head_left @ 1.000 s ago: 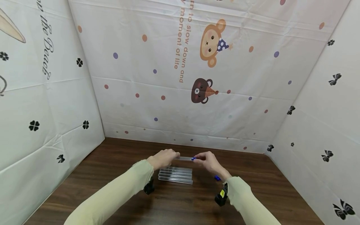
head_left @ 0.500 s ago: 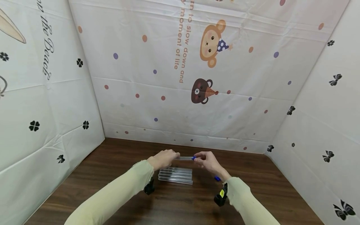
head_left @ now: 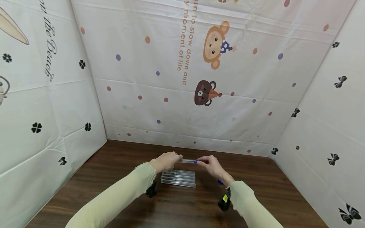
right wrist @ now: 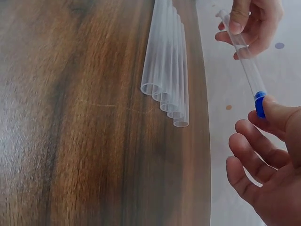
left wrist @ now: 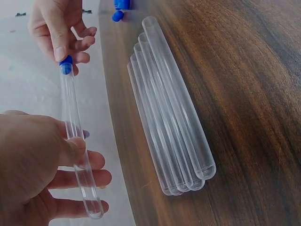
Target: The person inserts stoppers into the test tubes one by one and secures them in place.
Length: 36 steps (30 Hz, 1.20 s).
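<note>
A clear test tube [left wrist: 72, 106] is held above the table between both hands. My left hand [head_left: 167, 160] grips its body, thumb on one side and fingers behind, as the left wrist view shows. With thumb and index finger, my right hand [head_left: 211, 165] pinches the blue stopper [right wrist: 260, 104] seated in the tube's mouth. The other right fingers are spread loosely. Several more clear test tubes [head_left: 178, 178] lie side by side on the table below, their open ends [right wrist: 181, 123] without stoppers. Blue stoppers [left wrist: 121, 5] lie farther right, partly hidden by the right wrist in the head view.
The dark wooden table [head_left: 182, 205] has white printed cloth walls [head_left: 176, 114] at its back and sides. Each wrist carries a small black camera, such as the one on the right [head_left: 224, 204].
The hands stay almost in place with the tube between them. The right fingers shift very slightly at the stopper, and the head view tilts a little.
</note>
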{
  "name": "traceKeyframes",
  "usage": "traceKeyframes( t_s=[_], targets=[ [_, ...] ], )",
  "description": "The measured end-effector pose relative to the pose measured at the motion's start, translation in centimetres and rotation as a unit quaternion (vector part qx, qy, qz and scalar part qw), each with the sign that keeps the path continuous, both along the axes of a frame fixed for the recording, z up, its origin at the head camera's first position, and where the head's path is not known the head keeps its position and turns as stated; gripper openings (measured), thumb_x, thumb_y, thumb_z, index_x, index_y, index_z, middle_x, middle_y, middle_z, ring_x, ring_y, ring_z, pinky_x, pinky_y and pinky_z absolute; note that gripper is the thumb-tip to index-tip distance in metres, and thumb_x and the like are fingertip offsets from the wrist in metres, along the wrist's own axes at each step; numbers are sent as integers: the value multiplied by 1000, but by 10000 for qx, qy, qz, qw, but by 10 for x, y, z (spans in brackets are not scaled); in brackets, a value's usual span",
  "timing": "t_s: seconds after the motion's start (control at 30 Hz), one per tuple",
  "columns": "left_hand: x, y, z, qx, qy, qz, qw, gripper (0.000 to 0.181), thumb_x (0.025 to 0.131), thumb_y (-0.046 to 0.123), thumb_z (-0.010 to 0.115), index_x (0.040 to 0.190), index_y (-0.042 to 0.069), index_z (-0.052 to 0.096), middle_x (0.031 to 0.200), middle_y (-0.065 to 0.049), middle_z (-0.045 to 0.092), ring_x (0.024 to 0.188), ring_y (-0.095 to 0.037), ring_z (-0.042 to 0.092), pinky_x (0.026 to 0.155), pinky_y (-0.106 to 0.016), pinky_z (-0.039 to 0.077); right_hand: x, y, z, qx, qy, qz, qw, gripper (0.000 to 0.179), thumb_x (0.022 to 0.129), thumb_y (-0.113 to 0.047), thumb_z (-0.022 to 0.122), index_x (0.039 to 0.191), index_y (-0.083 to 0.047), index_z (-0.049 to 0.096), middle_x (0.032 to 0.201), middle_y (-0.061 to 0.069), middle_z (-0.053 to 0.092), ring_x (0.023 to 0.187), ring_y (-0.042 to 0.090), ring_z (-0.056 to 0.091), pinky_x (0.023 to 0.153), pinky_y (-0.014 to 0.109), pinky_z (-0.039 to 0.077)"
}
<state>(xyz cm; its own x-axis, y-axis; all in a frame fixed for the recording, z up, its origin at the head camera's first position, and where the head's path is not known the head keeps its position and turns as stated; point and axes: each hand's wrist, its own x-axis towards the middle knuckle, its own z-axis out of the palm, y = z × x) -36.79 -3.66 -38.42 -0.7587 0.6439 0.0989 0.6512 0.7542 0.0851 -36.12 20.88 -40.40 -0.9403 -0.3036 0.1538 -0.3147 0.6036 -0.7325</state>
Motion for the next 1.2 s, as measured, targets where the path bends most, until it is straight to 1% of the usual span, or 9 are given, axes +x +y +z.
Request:
traceKeyframes(
  t_s=[0.1, 0.2, 0.33, 0.47, 0.63, 0.77, 1.0, 1.1, 1.2],
  targets=[
    [1, 0, 0, -36, 45, -7, 10000, 42, 88, -4, 64, 126, 12, 60, 119, -6, 68, 105, -20, 66, 87, -32, 55, 0, 1, -1, -56, -59, 91, 9999, 31, 97, -23, 58, 115, 0, 68, 111, 21, 69, 98, 36, 68, 82, 49, 55],
    [2, -1, 1, -47, 63, -11, 10000, 42, 87, -4, 65, 125, 12, 60, 119, -6, 68, 106, -21, 66, 87, -32, 55, 1, 2, -1, -23, -34, 121, 9999, 31, 98, -23, 57, 115, 0, 68, 110, 24, 68, 94, 37, 69, 80, 48, 56],
    [2, 0, 1, -61, 83, -19, 9999, 41, 87, -3, 65, 125, 12, 60, 118, -6, 68, 105, -20, 66, 86, -31, 55, 1, 2, 0, 82, 25, 111, 9999, 30, 98, -23, 56, 112, 1, 69, 105, 24, 69, 86, 33, 68, 72, 39, 57],
    [1, 0, 0, -119, 138, -51, 9998, 40, 87, -1, 66, 124, 12, 60, 118, -6, 68, 104, -20, 66, 85, -30, 56, 1, 1, 0, 117, 45, 181, 9998, 31, 99, -23, 54, 108, 2, 68, 99, 23, 68, 79, 28, 65, 64, 29, 52],
    [1, 1, -1, -154, 144, -47, 9998, 39, 87, 2, 68, 123, 12, 59, 117, -7, 67, 103, -20, 66, 85, -31, 56, 1, -1, 0, 112, 11, 210, 9997, 32, 99, -25, 53, 106, 3, 68, 96, 24, 68, 77, 31, 62, 59, 25, 49],
    [1, 0, -2, -81, 173, -82, 9998, 37, 87, 0, 66, 121, 11, 59, 114, -8, 67, 99, -20, 66, 83, -30, 56, 2, -2, -1, 173, 29, 88, 9998, 31, 100, -26, 53, 108, 0, 69, 102, 21, 69, 86, 30, 63, 68, 31, 52],
    [-1, 0, -5, 111, 414, -207, 9989, 18, 90, -3, 60, 105, 8, 63, 94, -6, 67, 79, -15, 63, 67, -24, 53, 3, -3, -6, 319, 346, -173, 9987, 29, 100, -27, 53, 106, -5, 70, 111, 15, 69, 102, 24, 63, 85, 42, 51],
    [-3, 1, -6, 102, 386, -122, 9991, 16, 91, -2, 60, 102, 9, 64, 93, -5, 67, 79, -15, 63, 64, -23, 51, 4, -5, -7, 352, 565, -181, 9976, 27, 100, -24, 52, 104, -5, 71, 111, 14, 68, 105, 27, 61, 89, 46, 49],
    [-5, 1, -5, 142, 192, -9, 9997, 19, 91, -3, 59, 102, 11, 63, 98, -5, 68, 85, -17, 66, 64, -22, 51, 4, -8, -8, 349, 725, -287, 9963, 26, 100, -22, 52, 102, -6, 72, 111, 12, 67, 109, 28, 55, 94, 47, 44]
  ],
)
